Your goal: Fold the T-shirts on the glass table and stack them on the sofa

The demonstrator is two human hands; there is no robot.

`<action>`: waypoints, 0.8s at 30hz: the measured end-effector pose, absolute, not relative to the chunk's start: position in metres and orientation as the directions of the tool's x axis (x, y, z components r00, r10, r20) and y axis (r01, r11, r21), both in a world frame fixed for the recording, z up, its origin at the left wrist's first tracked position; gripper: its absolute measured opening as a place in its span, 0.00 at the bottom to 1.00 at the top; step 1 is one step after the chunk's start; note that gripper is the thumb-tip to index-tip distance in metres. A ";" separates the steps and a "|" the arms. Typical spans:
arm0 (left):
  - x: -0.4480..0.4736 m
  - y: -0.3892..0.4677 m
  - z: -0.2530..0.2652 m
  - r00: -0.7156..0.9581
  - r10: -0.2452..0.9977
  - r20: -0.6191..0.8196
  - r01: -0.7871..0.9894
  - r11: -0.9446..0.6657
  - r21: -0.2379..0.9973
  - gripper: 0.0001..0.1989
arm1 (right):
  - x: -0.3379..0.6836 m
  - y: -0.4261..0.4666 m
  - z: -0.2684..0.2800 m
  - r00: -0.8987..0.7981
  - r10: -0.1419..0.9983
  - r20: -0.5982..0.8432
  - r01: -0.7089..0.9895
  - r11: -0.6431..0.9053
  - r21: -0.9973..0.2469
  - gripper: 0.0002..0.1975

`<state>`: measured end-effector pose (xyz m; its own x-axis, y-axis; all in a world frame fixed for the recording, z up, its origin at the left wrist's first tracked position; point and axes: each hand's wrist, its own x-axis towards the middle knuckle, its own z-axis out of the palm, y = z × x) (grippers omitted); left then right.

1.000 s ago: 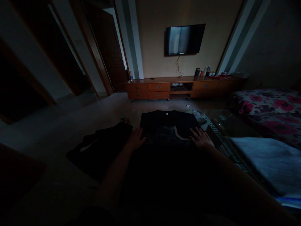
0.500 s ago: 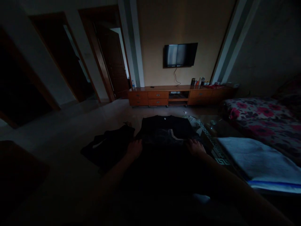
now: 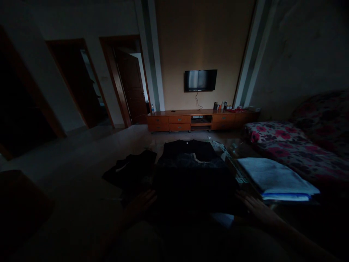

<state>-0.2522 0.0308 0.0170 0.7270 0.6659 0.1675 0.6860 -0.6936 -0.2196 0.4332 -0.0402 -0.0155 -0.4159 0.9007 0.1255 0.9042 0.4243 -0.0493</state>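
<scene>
A black T-shirt [image 3: 191,182] lies spread out in front of me, its neckline at the far end and a faint grey print across its upper part. At its left edge, near the bottom, rests my left hand [image 3: 144,199], fingers stretched out and very dim. On the opposite edge my right hand [image 3: 250,202] lies with its fingers extended along the cloth. Neither hand appears to grip anything. Left of the shirt is a crumpled dark garment [image 3: 131,165]. The shirt's near end fades into shadow.
To the right, a folded white and blue cloth [image 3: 275,178] lies on the glass table [image 3: 241,178] with a patterned border. A flowered sofa [image 3: 289,145] stands beyond it. A long wooden cabinet [image 3: 180,122] runs below the television [image 3: 200,80]. Something pale [image 3: 223,219] shows near me.
Both hands have slid back toward me along the shirt's sides, from its upper part to near the bottom. The view has tilted up and turned slightly right.
</scene>
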 end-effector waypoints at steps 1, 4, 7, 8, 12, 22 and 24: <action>-0.248 0.035 0.013 0.728 0.662 0.175 0.684 -0.688 -0.242 0.37 | 0.437 -0.038 -0.022 -0.431 0.884 0.178 0.899 0.439 -0.002 0.37; -0.237 0.044 0.005 0.728 0.651 0.215 0.684 -0.672 -0.283 0.36 | 0.441 -0.032 -0.032 -0.482 0.820 0.309 0.875 0.466 0.129 0.40; -0.230 0.047 0.001 0.702 0.660 0.266 0.712 -0.644 -0.280 0.36 | 0.436 -0.032 -0.032 -0.463 0.816 0.347 0.886 0.441 0.144 0.38; -0.229 0.047 0.001 0.695 0.665 0.274 0.719 -0.639 -0.272 0.36 | 0.433 -0.033 -0.030 -0.442 0.830 0.340 0.896 0.427 0.120 0.37; -0.230 0.048 0.002 0.684 0.673 0.280 0.726 -0.666 -0.173 0.35 | 0.421 -0.040 -0.020 -0.352 0.882 0.313 0.924 0.381 -0.037 0.35; -0.238 0.039 0.060 0.523 0.810 0.265 0.658 -0.581 0.478 0.27 | 0.420 -0.033 0.041 -0.148 0.955 0.256 0.769 0.274 -0.577 0.26; -0.234 0.036 0.084 0.508 0.809 0.296 0.594 -0.578 0.559 0.26 | 0.419 -0.032 0.065 -0.095 0.954 0.284 0.696 0.267 -0.667 0.28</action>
<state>-0.2341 0.0359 0.0841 0.5080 0.8089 0.2960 0.5941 -0.5779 0.5595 0.4189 -0.0324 0.0651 -0.0950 0.9542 0.2836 0.6958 0.2674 -0.6665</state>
